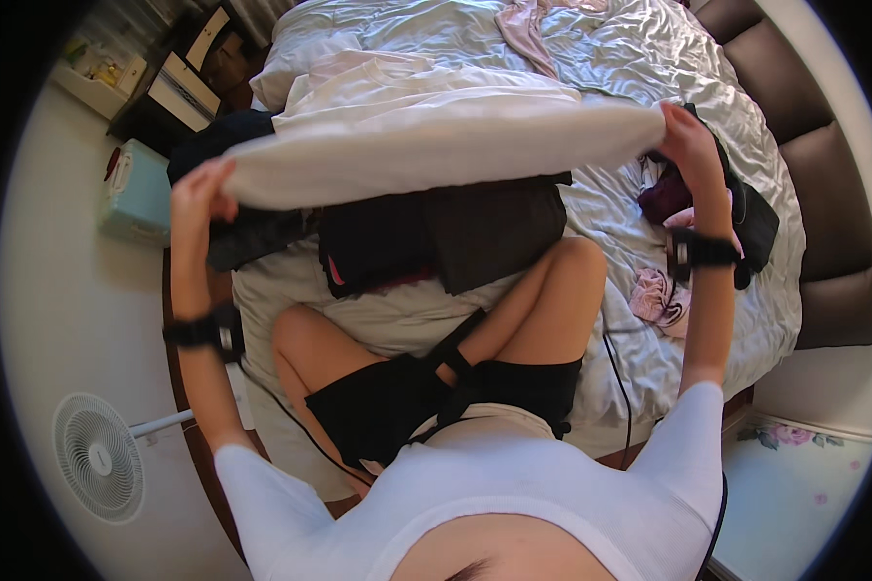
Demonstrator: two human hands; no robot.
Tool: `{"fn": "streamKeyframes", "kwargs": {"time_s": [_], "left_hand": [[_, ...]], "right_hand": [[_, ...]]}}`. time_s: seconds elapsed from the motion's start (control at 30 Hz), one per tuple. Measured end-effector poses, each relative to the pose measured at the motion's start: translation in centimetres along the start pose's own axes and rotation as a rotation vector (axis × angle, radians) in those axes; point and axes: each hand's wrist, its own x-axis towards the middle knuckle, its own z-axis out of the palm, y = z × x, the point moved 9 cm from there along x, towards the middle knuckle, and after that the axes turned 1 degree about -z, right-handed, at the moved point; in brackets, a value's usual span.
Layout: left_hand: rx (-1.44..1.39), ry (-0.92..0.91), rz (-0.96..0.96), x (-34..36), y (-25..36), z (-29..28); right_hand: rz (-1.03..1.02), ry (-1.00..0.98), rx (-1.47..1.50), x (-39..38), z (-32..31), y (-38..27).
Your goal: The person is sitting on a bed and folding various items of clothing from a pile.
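A white shirt (436, 145) is stretched wide between my two hands, its near edge raised and slightly blurred. My left hand (203, 194) is closed on the left corner of that edge. At the right corner, my right hand (690, 140) grips the cloth between thumb and fingers. The far part of the shirt, with its neckline, lies on the bed. Beneath the raised edge sit two dark folded stacks of clothes, a black one (378, 242) and a dark grey one (499, 232), partly hidden by the shirt.
Dark clothes (754, 218) and crumpled pink cloth (661, 298) lie on the rumpled bed sheet (630, 242) at right. A pink garment (527, 37) lies farther back. A fan (99, 457) and light-blue case (138, 194) stand at left; a brown headboard (828, 184) borders the right. Cables trail from my wrist bands.
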Motion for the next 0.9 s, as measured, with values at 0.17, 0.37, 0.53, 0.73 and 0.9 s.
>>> {"fn": "streamKeyframes", "kwargs": {"time_s": [0.17,0.37,0.53,0.73,0.9], "left_hand": [[-0.516,-0.030,0.168,13.8,0.8,4.0],[0.482,0.281,0.002,14.2,-11.7,7.3],[0.705,0.445,0.087,7.3,-8.9,11.0],[-0.349,0.352,-0.575,5.9,-17.4,9.3],[-0.769,0.074,-0.609,6.1,-15.8,11.6]], "right_hand": [[-0.470,-0.264,-0.032,12.4,4.8,-1.7],[-0.672,0.235,-0.431,2.6,17.7,3.0],[-0.115,0.873,0.078,-2.9,12.1,14.8],[0.199,0.287,1.019,2.6,16.2,17.1],[0.117,0.229,1.007,7.7,13.1,15.2]]}}
